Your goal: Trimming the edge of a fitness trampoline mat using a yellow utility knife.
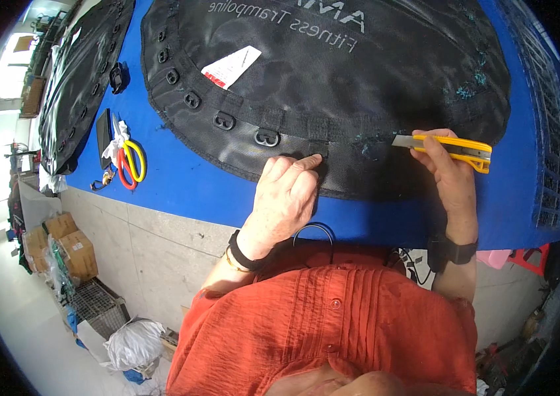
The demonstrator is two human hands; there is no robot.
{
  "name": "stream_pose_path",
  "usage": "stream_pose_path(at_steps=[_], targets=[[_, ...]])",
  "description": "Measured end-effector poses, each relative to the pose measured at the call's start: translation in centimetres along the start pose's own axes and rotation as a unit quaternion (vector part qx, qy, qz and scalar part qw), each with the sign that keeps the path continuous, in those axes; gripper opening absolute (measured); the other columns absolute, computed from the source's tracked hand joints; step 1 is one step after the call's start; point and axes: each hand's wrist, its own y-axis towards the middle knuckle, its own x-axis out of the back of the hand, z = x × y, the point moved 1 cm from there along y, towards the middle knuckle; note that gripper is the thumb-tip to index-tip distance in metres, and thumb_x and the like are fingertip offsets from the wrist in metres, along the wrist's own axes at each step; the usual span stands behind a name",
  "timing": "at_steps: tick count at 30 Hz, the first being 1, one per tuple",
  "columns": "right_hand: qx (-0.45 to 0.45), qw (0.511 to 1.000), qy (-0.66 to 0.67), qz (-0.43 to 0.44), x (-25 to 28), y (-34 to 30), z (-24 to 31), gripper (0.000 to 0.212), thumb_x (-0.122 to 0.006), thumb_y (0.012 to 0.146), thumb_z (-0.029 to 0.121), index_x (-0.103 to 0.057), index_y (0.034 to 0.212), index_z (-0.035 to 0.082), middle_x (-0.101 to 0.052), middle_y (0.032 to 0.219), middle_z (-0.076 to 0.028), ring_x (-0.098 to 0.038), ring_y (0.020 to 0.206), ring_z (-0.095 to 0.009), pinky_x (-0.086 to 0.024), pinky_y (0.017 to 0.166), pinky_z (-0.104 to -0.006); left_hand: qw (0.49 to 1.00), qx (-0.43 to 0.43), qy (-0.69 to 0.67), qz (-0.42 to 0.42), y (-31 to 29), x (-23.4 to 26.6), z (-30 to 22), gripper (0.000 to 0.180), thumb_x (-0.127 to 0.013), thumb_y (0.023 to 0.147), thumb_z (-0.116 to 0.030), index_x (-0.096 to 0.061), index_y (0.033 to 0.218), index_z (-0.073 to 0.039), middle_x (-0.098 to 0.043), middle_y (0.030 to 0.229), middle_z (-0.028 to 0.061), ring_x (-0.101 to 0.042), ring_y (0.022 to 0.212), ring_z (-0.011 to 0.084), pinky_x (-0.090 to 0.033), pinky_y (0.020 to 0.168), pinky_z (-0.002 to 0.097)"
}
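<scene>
A round black mesh trampoline mat [359, 86] lies on a blue table, with black hooks [267, 137] in webbing tabs along its near left rim. My left hand [286, 195] is closed at the near edge of the mat, its fingers pressed together on a webbing tab [319, 149]; the fingertips are partly hidden. To the right, my right hand [452, 178] grips a yellow utility knife [455, 150]. Its blade is out and points left, just above the mat. Teal thread scraps [370, 150] lie near the blade.
Scissors with red and yellow handles [129, 164] and a black flat object [104, 137] lie left on the blue table [181, 191]. Another black mat [82, 72] is beyond them. A wire mesh basket [547, 125] stands at the right edge. Cardboard boxes [72, 254] are on the floor.
</scene>
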Motion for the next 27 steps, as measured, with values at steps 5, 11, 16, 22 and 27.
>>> stream_pose_path(at_steps=[5, 11, 16, 22, 27], targets=[[-0.005, 1.000, 0.010, -0.017, -0.59, -0.09, 0.18, 0.024, -0.074, 0.113, 0.025, -0.075, 0.125, 0.004, -0.076, 0.130, -0.009, -0.074, 0.114, -0.015, -0.064, 0.107, -0.0323, 1.000, -0.005, 0.005, 0.000, -0.11, -0.15, 0.12, 0.028, -0.080, 0.078, 0.005, -0.064, 0.100, -0.004, -0.079, 0.129, 0.0149, -0.067, 0.097, 0.0310, -0.052, 0.090, 0.0433], [-0.005, 1.000, 0.005, -0.028, -0.58, 0.06, 0.11, 0.024, -0.075, 0.112, 0.025, -0.076, 0.123, 0.004, -0.076, 0.128, -0.009, -0.074, 0.113, -0.014, -0.064, 0.105, -0.0320, 1.000, -0.001, -0.002, -0.017, -0.08, -0.24, 0.00, 0.027, -0.080, 0.080, 0.005, -0.065, 0.101, -0.005, -0.079, 0.127, 0.0137, -0.067, 0.096, 0.0299, -0.052, 0.090, 0.0428], [0.003, 1.000, 0.003, -0.024, -0.33, 0.13, -0.08, 0.027, -0.075, 0.112, 0.027, -0.075, 0.123, 0.003, -0.076, 0.127, -0.010, -0.074, 0.114, -0.015, -0.064, 0.105, -0.0325, 0.999, -0.005, -0.002, -0.036, -0.18, -0.44, -0.05, 0.025, -0.078, 0.082, 0.006, -0.064, 0.100, -0.005, -0.079, 0.124, 0.0130, -0.067, 0.095, 0.0295, -0.052, 0.088, 0.0426], [0.007, 1.000, 0.007, -0.024, -0.76, 0.03, 0.10, 0.028, -0.075, 0.112, 0.025, -0.074, 0.125, 0.000, -0.075, 0.129, -0.010, -0.073, 0.117, -0.016, -0.064, 0.107, -0.0329, 0.999, -0.004, 0.000, -0.042, -0.36, -0.48, 0.04, 0.026, -0.079, 0.082, 0.005, -0.063, 0.100, -0.005, -0.079, 0.123, 0.0128, -0.068, 0.097, 0.0306, -0.053, 0.089, 0.0427], [0.021, 0.999, 0.020, -0.022, -0.89, -0.10, -0.07, 0.027, -0.075, 0.112, 0.023, -0.074, 0.125, 0.000, -0.075, 0.128, -0.010, -0.073, 0.117, -0.016, -0.064, 0.107, -0.0326, 0.999, -0.006, 0.009, -0.044, -0.48, -0.63, 0.03, 0.025, -0.080, 0.082, 0.004, -0.064, 0.100, -0.005, -0.079, 0.122, 0.0129, -0.070, 0.099, 0.0319, -0.054, 0.091, 0.0427]])
